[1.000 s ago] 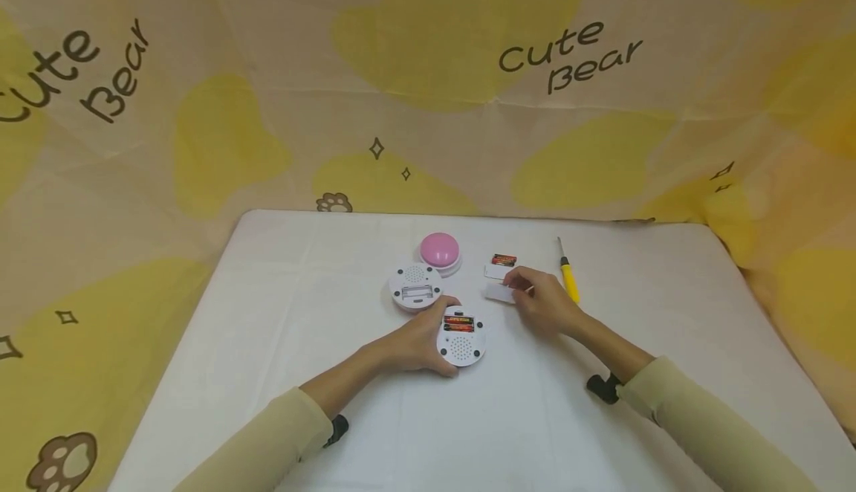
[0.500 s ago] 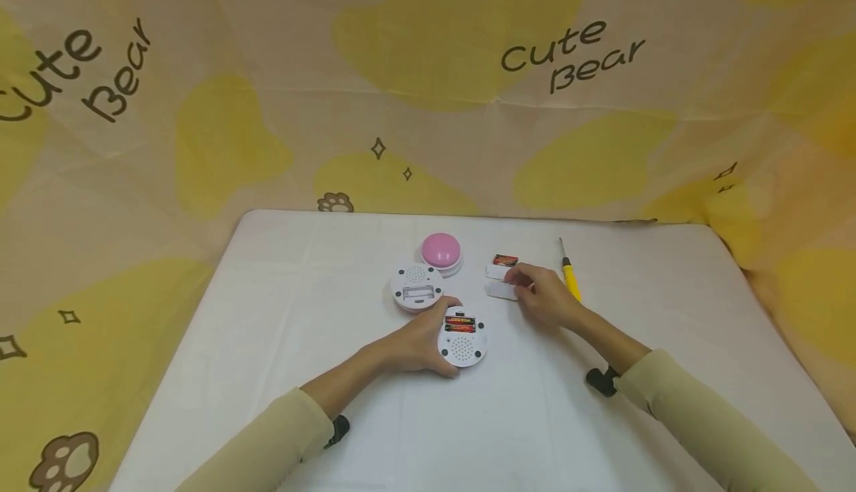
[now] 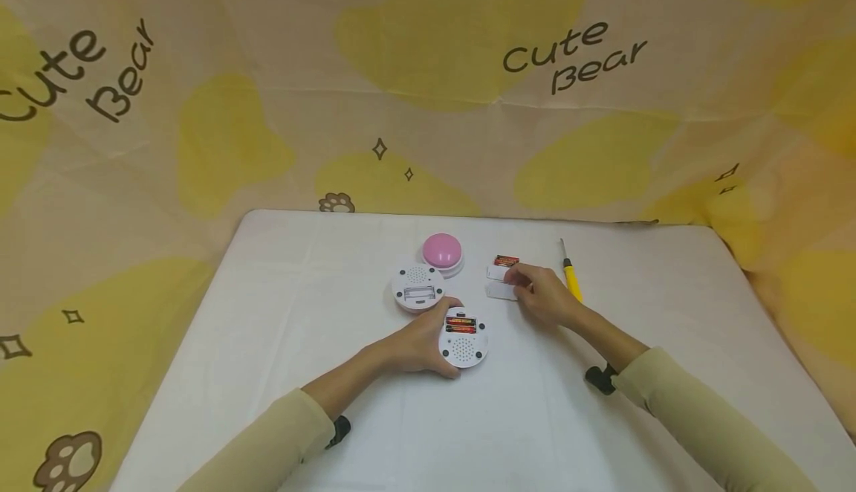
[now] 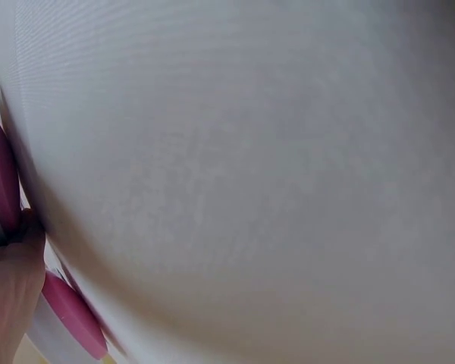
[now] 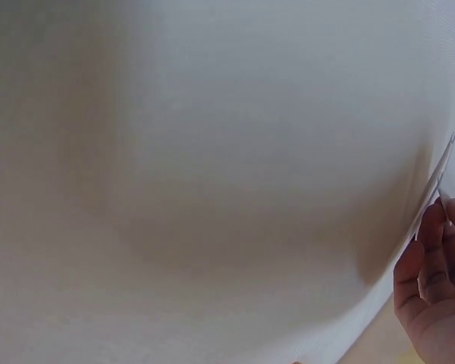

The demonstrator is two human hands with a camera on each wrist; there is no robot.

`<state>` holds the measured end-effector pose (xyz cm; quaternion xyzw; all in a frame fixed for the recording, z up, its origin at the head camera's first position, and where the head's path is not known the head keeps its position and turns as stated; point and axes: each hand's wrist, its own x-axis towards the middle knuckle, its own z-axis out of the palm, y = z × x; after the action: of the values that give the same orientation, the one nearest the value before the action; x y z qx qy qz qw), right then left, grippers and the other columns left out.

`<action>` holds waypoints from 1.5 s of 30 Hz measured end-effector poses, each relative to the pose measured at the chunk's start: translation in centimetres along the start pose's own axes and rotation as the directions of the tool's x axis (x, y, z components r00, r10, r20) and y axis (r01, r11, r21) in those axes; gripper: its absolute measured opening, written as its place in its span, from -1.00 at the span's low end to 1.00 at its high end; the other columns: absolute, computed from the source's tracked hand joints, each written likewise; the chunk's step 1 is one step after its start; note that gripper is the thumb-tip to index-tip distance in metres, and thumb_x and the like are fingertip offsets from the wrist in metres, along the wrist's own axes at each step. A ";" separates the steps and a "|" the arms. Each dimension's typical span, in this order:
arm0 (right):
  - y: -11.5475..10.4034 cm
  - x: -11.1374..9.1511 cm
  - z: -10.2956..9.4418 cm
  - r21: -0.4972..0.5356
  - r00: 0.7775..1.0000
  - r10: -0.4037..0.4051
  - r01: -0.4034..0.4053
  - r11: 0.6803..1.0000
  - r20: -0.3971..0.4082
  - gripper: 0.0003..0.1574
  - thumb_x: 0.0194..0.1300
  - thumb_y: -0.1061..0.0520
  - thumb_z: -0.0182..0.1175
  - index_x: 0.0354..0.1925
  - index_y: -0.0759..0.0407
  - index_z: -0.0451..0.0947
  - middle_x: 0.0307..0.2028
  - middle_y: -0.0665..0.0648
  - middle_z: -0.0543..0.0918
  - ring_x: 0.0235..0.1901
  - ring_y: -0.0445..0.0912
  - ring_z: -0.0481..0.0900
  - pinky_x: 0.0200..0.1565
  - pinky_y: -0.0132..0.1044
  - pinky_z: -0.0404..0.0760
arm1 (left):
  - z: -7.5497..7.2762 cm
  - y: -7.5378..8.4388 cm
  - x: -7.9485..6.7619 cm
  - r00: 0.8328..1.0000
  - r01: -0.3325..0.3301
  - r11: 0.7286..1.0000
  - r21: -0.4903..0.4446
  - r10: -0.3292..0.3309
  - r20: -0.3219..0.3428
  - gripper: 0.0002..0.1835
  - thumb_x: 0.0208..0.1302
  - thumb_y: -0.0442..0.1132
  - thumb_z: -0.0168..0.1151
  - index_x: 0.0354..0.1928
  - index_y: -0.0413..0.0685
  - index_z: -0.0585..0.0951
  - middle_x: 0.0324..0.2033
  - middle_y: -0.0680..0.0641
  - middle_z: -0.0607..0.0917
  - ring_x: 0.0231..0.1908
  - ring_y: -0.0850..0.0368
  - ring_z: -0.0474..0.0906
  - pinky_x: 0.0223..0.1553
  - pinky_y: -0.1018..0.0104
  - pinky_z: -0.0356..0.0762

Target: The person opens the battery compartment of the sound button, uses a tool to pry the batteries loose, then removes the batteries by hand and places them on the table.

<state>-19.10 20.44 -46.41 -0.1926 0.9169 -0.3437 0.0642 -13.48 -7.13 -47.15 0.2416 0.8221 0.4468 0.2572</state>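
My left hand (image 3: pixel 417 340) grips a round white push button (image 3: pixel 464 351) by its side, underside up. Two red-and-black batteries (image 3: pixel 461 325) lie in its uncovered battery bay, above a patch of speaker holes. In the left wrist view, the fingers are beside a pink dome (image 4: pixel 1 178) at the left edge. My right hand (image 3: pixel 545 297) pinches a small white battery cover (image 3: pixel 500 290) at its right end, low over the table. Thumb and finger meet on the white cover (image 5: pixel 453 171) in the right wrist view. A second white cover (image 3: pixel 495 273) lies just behind it.
Behind the left hand, another upturned button (image 3: pixel 417 278) shows a bay without batteries. A pink-domed button (image 3: pixel 442 251) stands upright beyond it. More batteries (image 3: pixel 506 261) lie behind the covers. A yellow-handled screwdriver (image 3: pixel 571 282) lies to the right on the white table (image 3: pixel 301 291).
The right hand has shifted slightly and the battery cover in its fingers has tilted a little. The left hand keeps holding the push button in place.
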 end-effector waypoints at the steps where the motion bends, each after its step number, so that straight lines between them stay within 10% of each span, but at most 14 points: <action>1: 0.0 0.0 0.0 -0.005 1.000 -0.004 0.004 1.000 -0.001 -0.75 0.27 0.43 0.15 -0.09 0.28 0.59 -0.16 0.16 0.69 -0.20 0.01 0.58 -0.07 -0.09 0.60 | 0.0 0.0 0.0 1.000 -0.001 1.000 0.000 0.001 -0.001 0.09 -0.14 -0.17 0.64 0.40 0.06 0.14 0.04 0.12 0.49 0.00 0.21 0.45 0.13 0.25 0.39; 45: 0.3 -0.5 0.1 -0.060 0.997 0.005 -0.001 0.998 0.075 -0.72 0.26 0.36 0.26 -0.04 0.24 0.61 -0.13 0.12 0.69 -0.17 -0.01 0.57 -0.01 -0.11 0.62 | -0.1 0.0 0.0 1.000 -0.017 1.000 0.026 0.017 -0.008 0.10 -0.17 -0.18 0.65 0.40 0.02 0.14 0.03 0.12 0.50 0.00 0.22 0.45 0.14 0.26 0.39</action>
<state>-18.68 20.80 -46.63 -0.2058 0.9240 -0.3085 0.0933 -13.50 -7.22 -47.14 0.2501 0.8266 0.4396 0.2467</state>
